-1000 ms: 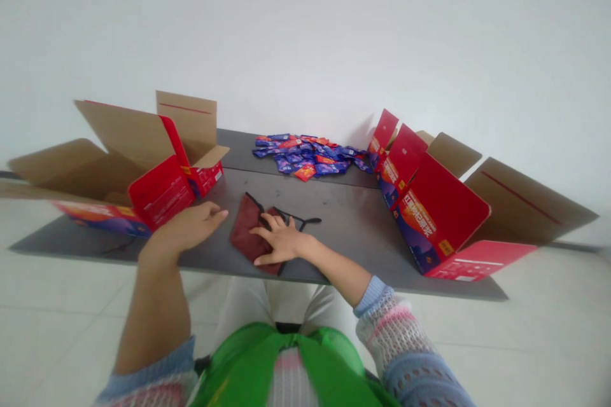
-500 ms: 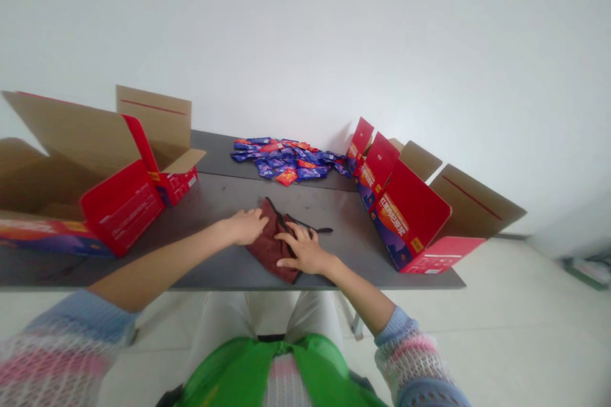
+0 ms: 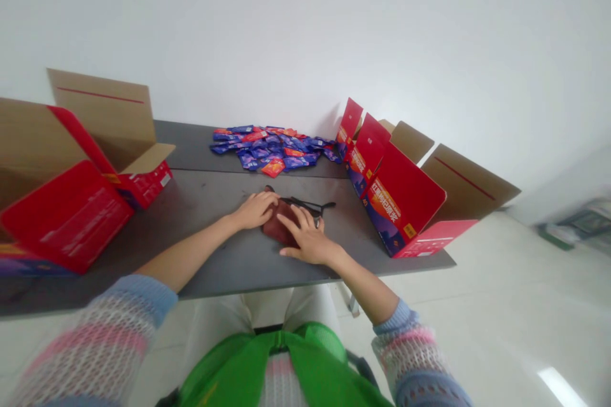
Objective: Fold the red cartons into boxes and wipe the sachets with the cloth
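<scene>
A white wall (image 3: 286, 32) backs a grey table (image 3: 214, 194). Near its front edge, the brown-red cloth (image 3: 275, 231) lies under both hands. The right hand (image 3: 311, 243) spreads its fingers across it from 4 o'clock; the left hand (image 3: 255, 210) curls at its upper left edge from 9 o'clock, and whether that grip pinches the fabric I cannot tell.

Uneven pressure could make the cloth slide or bunch, I judge, and the black cord (image 3: 328, 205), loose at 2 o'clock, could snag on the right fingers. The nearest right box (image 3: 391, 206) has a corner close to the table's front edge, so a knock from the right forearm could shift it.

That box, at 3 o'clock from the cloth, heads a row of three, flaps raised; their sides hide what they hold. Two more stand open at 9 and 10 o'clock, the near left box (image 3: 71, 222) and the far left box (image 3: 147, 184), bare cardboard inside, bottoms unseen. The packets (image 3: 272, 147) lie loose at 12 o'clock, outside any box.
</scene>
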A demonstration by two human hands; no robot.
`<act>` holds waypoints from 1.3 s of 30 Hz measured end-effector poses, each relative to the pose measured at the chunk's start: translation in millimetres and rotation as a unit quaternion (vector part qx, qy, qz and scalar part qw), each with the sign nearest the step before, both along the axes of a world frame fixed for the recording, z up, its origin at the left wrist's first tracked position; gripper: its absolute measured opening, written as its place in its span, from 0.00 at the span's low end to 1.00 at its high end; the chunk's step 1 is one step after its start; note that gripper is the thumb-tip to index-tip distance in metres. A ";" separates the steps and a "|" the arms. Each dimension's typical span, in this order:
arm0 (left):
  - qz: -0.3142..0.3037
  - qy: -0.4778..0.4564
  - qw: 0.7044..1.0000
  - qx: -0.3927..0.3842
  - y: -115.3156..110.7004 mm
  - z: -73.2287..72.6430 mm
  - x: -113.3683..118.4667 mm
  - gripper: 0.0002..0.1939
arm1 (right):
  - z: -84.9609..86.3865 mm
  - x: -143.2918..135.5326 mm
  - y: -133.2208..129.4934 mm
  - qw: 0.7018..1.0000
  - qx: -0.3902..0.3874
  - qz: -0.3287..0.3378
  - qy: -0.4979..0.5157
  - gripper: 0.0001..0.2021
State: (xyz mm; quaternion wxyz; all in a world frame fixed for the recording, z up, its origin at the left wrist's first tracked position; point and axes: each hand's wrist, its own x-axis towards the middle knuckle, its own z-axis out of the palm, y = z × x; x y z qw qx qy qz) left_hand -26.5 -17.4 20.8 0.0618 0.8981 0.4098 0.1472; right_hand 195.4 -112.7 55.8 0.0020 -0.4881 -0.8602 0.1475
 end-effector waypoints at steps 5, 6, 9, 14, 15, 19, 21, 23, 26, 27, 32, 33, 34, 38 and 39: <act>0.055 -0.043 0.997 0.035 3.9 -15.0 -3.4 0.14 | -8.8 23.3 42.5 0.994 -0.053 0.094 -0.014 0.42; 0.068 -0.054 0.995 0.047 4.5 -18.3 -4.0 0.14 | -10.2 31.9 51.5 0.996 -0.035 0.079 -0.008 0.40; 0.117 -0.070 0.988 0.072 6.6 -25.8 -8.3 0.14 | -15.1 55.6 68.1 1.000 0.005 0.009 -0.005 0.35; 0.184 -0.042 0.981 0.042 3.9 -24.8 -15.8 0.15 | -24.3 66.3 65.9 0.988 0.075 -0.129 -0.030 0.33; 0.182 -0.034 0.982 0.040 2.2 -23.4 -16.5 0.15 | -24.8 64.2 64.7 0.985 0.080 -0.152 -0.036 0.34; 0.158 0.003 0.987 0.043 -4.4 -19.2 -23.9 0.18 | -16.6 46.4 67.0 0.971 0.050 -0.224 -0.065 0.33; 0.132 0.020 0.990 0.039 -8.3 -18.6 -33.8 0.19 | -7.8 32.0 72.1 0.968 0.028 -0.240 -0.070 0.33; 0.105 0.036 0.993 0.041 -15.6 -18.6 -48.2 0.19 | 1.4 12.2 79.3 0.971 0.018 -0.231 -0.058 0.32; 0.071 0.052 0.995 0.050 -37.1 -18.0 -74.5 0.19 | 9.5 -29.6 92.9 0.980 0.022 -0.197 -0.020 0.30; 0.065 0.052 0.995 0.053 -46.4 -17.6 -83.5 0.19 | 10.1 -46.6 98.1 0.983 0.026 -0.181 -0.003 0.29; 0.052 0.023 0.997 0.056 -82.3 -15.2 -127.4 0.19 | 10.5 -148.5 132.2 0.984 -0.021 -0.089 0.156 0.15; 0.054 0.015 0.997 0.056 -84.9 -14.8 -136.1 0.19 | 13.0 -171.3 139.6 0.972 -0.050 -0.092 0.211 0.12; 0.059 0.005 0.997 0.057 -86.2 -14.5 -144.6 0.18 | 16.6 -194.2 146.5 0.952 -0.085 -0.106 0.274 0.12; 0.101 -0.051 0.992 0.061 -86.9 -15.3 -173.5 0.16 | 36.9 -278.5 161.5 0.809 -0.276 -0.175 0.489 0.22; 0.109 -0.065 0.990 0.061 -87.7 -15.6 -178.2 0.16 | 41.4 -295.7 161.6 0.776 -0.321 -0.180 0.512 0.22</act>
